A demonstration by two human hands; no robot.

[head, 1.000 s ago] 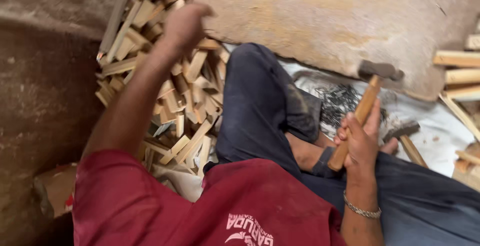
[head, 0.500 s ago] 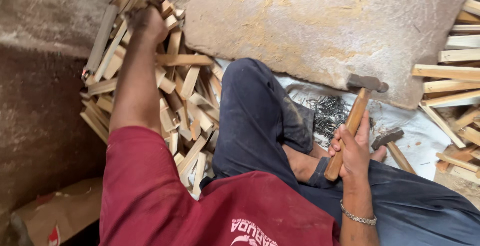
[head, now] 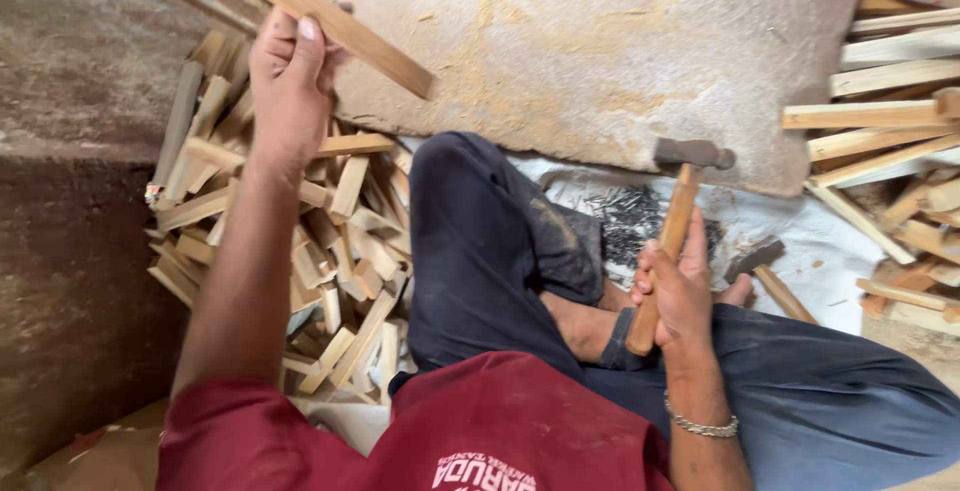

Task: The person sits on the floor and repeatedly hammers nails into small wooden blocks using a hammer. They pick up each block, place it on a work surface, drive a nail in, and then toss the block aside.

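Note:
My left hand [head: 290, 81] is raised over a heap of short wooden pieces [head: 300, 241] and grips a flat wooden slat [head: 345, 26] that slants down to the right across a large stone slab [head: 620, 51]. My right hand [head: 685, 291] is closed around the wooden handle of a hammer [head: 675, 226], head up, above my crossed legs in dark blue trousers. A pile of small dark nails [head: 630, 221] lies on a white sheet just beyond the hammer.
A second hammer [head: 765, 271] lies on the white sheet [head: 800, 231] to the right. Longer wooden sticks [head: 890, 121] are stacked at the right edge. A dark dirt floor [head: 70, 201] lies to the left, with a piece of cardboard [head: 95, 456] at bottom left.
My left hand has reached into the heap, taken hold of a slat and lifted it over the slab. The right hand has kept the hammer upright in about the same place.

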